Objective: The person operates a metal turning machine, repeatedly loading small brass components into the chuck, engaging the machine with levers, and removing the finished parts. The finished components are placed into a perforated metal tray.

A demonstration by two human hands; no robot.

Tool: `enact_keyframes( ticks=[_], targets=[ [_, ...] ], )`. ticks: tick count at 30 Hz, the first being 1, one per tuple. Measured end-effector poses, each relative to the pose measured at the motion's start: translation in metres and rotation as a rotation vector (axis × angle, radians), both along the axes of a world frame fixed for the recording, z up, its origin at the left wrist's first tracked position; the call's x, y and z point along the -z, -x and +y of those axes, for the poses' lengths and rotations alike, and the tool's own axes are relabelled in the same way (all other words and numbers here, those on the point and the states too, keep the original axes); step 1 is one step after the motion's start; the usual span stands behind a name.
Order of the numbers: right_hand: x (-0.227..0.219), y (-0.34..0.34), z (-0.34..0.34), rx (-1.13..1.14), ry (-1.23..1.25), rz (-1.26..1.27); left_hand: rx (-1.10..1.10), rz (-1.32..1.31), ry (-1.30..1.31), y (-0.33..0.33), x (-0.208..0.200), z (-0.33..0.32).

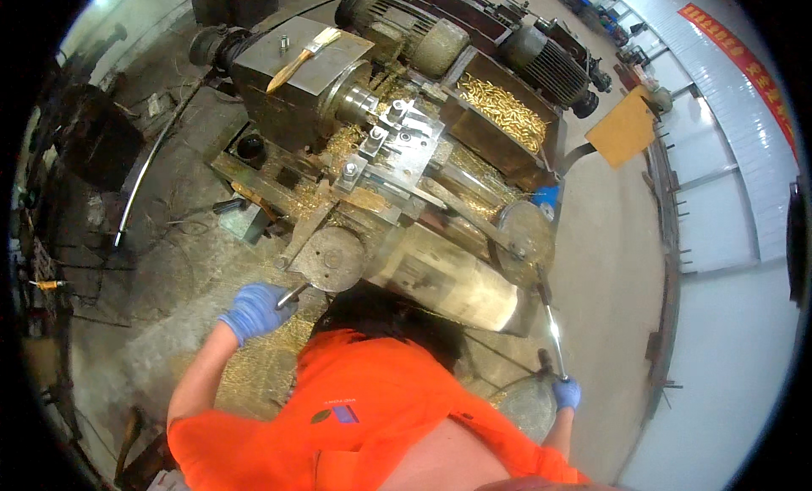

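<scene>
My left hand (256, 312), in a blue glove, is wrapped round the crank handle (293, 296) of a round metal handwheel (334, 258) at the front of a small lathe. Over at the right, my gloved right hand (567, 394) is closed on the lower end of a long shiny lever (552, 326). That lever runs up to a second round wheel (524, 237). Between the two wheels, bright metal tool blocks (399, 144) sit on the slide, close to the spindle (359, 104). Brass-coloured shavings (342, 144) lie around them.
A wooden-handled brush (304, 60) lies on the headstock (292, 55). Behind the slide, a metal trough (474, 123) holds many small brass-coloured parts (505, 110). Electric motors (545, 64) stand at the back. A tan board (623, 127) juts out at right. Shavings litter the floor.
</scene>
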State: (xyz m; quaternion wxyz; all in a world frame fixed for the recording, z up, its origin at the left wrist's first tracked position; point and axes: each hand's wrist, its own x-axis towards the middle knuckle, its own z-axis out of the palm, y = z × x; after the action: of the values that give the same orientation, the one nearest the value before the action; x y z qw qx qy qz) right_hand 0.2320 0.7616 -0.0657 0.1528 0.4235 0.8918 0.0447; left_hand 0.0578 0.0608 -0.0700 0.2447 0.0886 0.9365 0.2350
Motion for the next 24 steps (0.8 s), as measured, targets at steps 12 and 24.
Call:
enact_keyframes(
  ticks=[12, 24],
  targets=[
    [-0.001, 0.217, 0.008, -0.394, -0.226, 0.049, -1.028, -0.015, -0.218, -0.093, 0.006, -0.035],
    [0.002, 0.341, 0.023, -0.472, -0.416, -0.027, -1.672, 0.512, -0.771, -0.046, 0.04, -0.038]
  ],
)
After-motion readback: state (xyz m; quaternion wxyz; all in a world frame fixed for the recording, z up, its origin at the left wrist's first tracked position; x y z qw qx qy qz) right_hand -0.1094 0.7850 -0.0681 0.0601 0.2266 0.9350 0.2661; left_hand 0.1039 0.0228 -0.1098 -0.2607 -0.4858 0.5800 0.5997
